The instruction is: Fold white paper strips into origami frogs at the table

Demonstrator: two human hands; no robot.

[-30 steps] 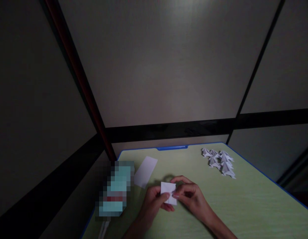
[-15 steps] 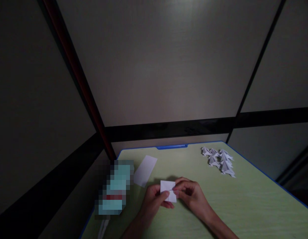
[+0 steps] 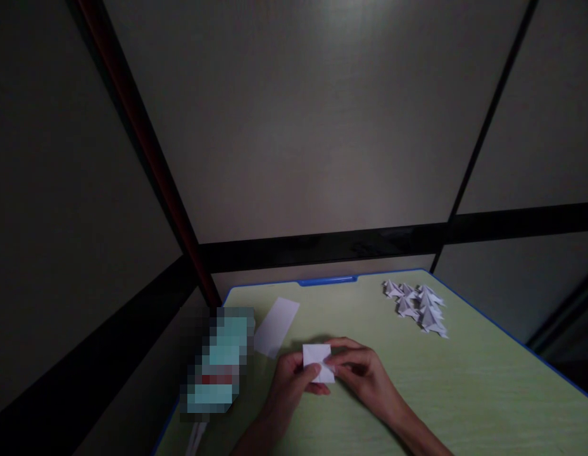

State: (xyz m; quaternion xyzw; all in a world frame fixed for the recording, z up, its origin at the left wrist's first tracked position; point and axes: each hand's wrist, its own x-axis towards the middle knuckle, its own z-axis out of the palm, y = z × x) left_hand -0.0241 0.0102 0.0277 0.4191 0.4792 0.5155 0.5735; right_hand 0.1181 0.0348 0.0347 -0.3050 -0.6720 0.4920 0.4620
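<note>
A small square of folded white paper (image 3: 317, 353) is held just above the front part of the table. My left hand (image 3: 291, 380) grips it from the left, thumb pressed on the front near the centre and fingers behind. On the right edge, my right hand (image 3: 357, 366) pinches the paper between thumb and fingers. Creases show on the square's face, though the finer layers are too small to make out.
A flat white sheet (image 3: 277, 326) lies on the light green table (image 3: 464, 380) to the left. Several folded paper figures (image 3: 429, 315) cluster at the back right. A pixelated pale green object (image 3: 222, 354) with a white cord lies along the left edge. Behind stands a panelled wall (image 3: 322, 126).
The folded paper and both hands have shifted slightly left. My right fingers have moved a little across the paper's right edge. The other things lie as before.
</note>
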